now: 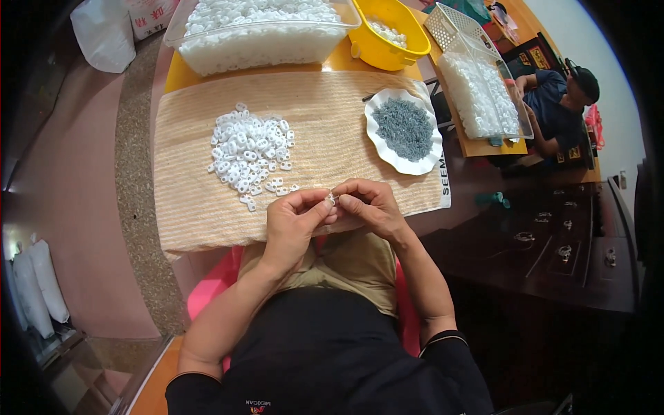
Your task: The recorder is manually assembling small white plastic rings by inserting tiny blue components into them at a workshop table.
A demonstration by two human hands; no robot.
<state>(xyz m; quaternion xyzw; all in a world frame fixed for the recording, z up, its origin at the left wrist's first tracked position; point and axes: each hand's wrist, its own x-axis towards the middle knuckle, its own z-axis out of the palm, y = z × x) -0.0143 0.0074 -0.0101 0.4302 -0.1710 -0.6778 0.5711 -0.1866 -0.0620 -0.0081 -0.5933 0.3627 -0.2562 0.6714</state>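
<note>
On striped beige cloth [325, 131]: heap of small white two-holed pieces [249, 149] left, scalloped white dish [415, 167] of slim grey pieces [402, 129] right. Behind cloth: clear rectangular plastic tub [263, 55]; right of it, round yellow plastic basin [391, 61].

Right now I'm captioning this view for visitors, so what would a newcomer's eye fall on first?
Probably the heap of white plastic pieces on the striped cloth, left of centre. To its right, a wavy-edged white plate holds small grey pieces. Near the cloth's front edge, the left hand and right hand meet, pinching a small piece.
</note>
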